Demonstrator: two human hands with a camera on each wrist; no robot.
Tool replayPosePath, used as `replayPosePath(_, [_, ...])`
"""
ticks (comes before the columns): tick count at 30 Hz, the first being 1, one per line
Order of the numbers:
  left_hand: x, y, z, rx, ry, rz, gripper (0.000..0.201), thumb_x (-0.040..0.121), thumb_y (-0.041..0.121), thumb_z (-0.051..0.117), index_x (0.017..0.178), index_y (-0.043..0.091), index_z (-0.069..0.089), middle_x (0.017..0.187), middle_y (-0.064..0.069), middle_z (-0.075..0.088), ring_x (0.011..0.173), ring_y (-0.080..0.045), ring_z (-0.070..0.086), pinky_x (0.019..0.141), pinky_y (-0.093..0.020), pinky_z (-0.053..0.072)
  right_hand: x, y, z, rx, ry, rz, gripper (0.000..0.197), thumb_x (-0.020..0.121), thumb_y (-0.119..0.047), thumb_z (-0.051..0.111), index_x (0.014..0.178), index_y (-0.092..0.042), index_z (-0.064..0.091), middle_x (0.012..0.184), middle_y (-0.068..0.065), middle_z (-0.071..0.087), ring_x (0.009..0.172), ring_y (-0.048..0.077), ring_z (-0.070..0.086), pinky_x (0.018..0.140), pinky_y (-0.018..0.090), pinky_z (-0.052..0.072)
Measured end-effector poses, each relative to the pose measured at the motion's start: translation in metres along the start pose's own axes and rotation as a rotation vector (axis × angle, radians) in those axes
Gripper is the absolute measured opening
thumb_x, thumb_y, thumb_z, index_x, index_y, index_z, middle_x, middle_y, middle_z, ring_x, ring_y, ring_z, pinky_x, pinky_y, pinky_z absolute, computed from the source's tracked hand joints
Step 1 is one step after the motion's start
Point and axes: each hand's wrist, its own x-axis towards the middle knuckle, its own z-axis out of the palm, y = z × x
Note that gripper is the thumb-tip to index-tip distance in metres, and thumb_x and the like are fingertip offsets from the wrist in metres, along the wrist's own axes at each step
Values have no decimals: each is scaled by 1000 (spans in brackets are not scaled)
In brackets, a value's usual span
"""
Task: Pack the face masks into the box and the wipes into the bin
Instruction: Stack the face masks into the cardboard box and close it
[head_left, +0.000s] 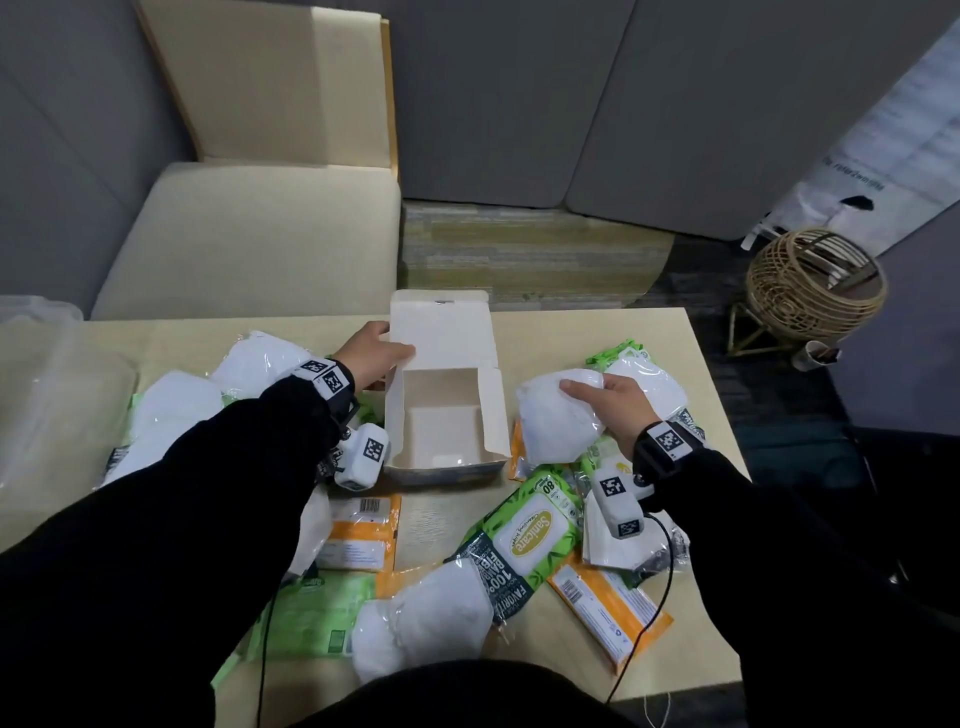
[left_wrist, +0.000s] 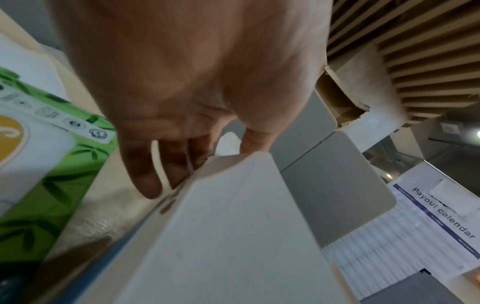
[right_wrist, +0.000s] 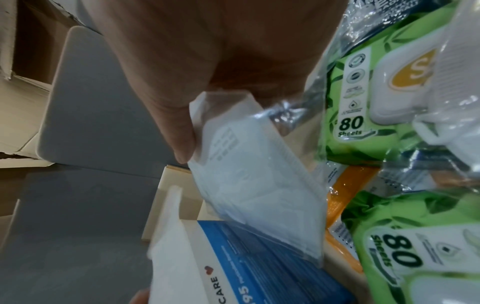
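— Right hand (head_left: 615, 410) first: what do we hold?
— We grip a bagged face mask (head_left: 558, 421), fingers curled over its top, just right of the box (head_left: 447, 415) and above the wipes.
— And our left hand (head_left: 371, 353)?
— It pinches the box's left flap (left_wrist: 233, 205), thumb on one side, fingers on the other.
— What sits in the box?
— We see only its bare white floor; the lid stands open at the back.
— The rest?
— More bagged masks and green wipes packs (head_left: 524, 530) lie scattered on the bench (head_left: 691, 374), around the box. A clear bin (head_left: 36, 364) stands at the far left; its contents we cannot tell.
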Motion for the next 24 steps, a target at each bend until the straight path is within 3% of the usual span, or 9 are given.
replayPosePath(3, [-10, -2, -1, 30, 170, -46, 79, 95, 32, 67, 161, 13, 27, 141, -15, 58, 119, -34, 62, 102, -41, 49, -13, -2, -1, 42, -32, -7, 12, 88, -22, 82, 90, -11, 77, 88, 10, 78, 79, 23, 72, 67, 29, 55])
replayPosePath(7, [-65, 13, 5, 125, 425, 340, 48, 95, 31, 69, 141, 25, 56, 137, -1, 59, 121, -21, 59, 103, -35, 46, -34, 2, -2, 117, -83, -30, 11, 89, -12, 80, 96, -5, 76, 97, 18, 78, 83, 27, 73, 71, 31, 59])
replayPosePath(11, [-138, 32, 44, 230, 186, 693, 38, 89, 28, 78, 125, 28, 67, 119, 12, 67, 106, -3, 62, 88, -17, 47, -57, 7, -8, 90, -129, -72, 6, 86, -10, 82, 88, -7, 77, 91, 17, 78, 84, 28, 72, 65, 29, 57])
replayPosePath(13, [-155, 33, 72, 348, 0, 785, 51, 85, 33, 82, 132, 27, 64, 123, 10, 65, 111, -3, 60, 93, -17, 45, -65, 7, -11, 58, -176, -106, 25, 79, -17, 88, 91, 1, 77, 98, 26, 77, 89, 31, 72, 75, 35, 56])
replayPosePath(16, [-161, 29, 111, 553, -155, 758, 75, 84, 40, 80, 150, 28, 47, 143, 4, 55, 129, -12, 52, 105, -28, 42, -77, 2, -17, 12, -262, -144, 53, 70, -25, 94, 101, 12, 72, 108, 35, 72, 92, 32, 71, 87, 44, 53])
replayPosePath(18, [-164, 23, 131, 641, -183, 668, 73, 84, 35, 76, 150, 27, 45, 142, -3, 59, 127, -22, 56, 100, -32, 46, -86, 0, -24, 20, -322, -125, 33, 80, -15, 86, 102, 8, 76, 104, 27, 76, 91, 29, 73, 85, 39, 57])
replayPosePath(20, [-165, 12, 142, 610, -170, 585, 51, 83, 28, 70, 132, 30, 57, 116, -5, 72, 106, -28, 66, 83, -34, 52, -94, 0, -34, 10, -354, -98, 15, 88, -13, 79, 100, -4, 79, 97, 13, 78, 86, 23, 71, 75, 32, 58])
replayPosePath(22, [-164, -3, 145, 505, -160, 493, 37, 83, 24, 70, 119, 31, 64, 100, -1, 75, 93, -25, 68, 77, -32, 54, -94, 11, -47, 0, -265, -57, 19, 93, -28, 76, 104, -14, 80, 97, 4, 74, 88, 20, 65, 73, 29, 53])
replayPosePath(24, [-161, -18, 143, 405, -165, 401, 34, 88, 20, 72, 121, 27, 67, 106, 3, 75, 94, -18, 67, 78, -26, 50, -84, 36, -66, -48, -3, -27, 28, 91, -39, 76, 110, -19, 78, 104, -2, 73, 93, 17, 66, 78, 28, 51])
